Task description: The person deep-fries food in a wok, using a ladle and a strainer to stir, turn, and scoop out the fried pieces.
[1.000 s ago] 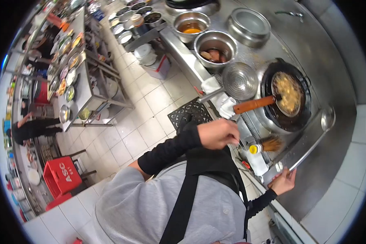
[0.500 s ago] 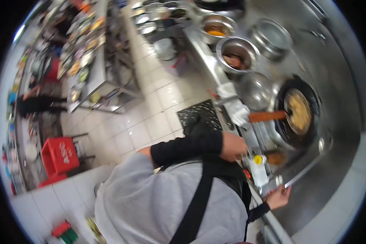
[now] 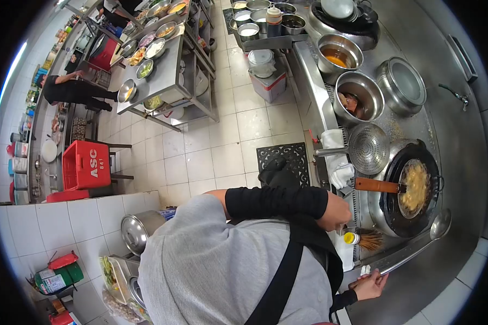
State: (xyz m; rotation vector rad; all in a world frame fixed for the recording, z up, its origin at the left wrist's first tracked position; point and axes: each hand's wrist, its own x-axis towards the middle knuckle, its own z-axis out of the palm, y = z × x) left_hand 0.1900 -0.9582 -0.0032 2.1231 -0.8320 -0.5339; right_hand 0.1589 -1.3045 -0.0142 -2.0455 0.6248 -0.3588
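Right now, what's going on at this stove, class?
The person's right hand holds a long-handled ladle. Their left hand is near a bristle brush; whether it holds anything is unclear. Golden food sits in a wooden-handled strainer within the dark wok, with neither hand on the strainer.

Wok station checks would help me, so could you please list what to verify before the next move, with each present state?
1. Ladle held by the right hand: ok.
2. Left hand on the wooden handle: not ok, they are apart.
3. Left hand empty: cannot tell, its fingers are curled.
4. Brush outside the wok: ok.
5. Round strainer outside the wok: ok.
6. Food cooked through: cannot tell.
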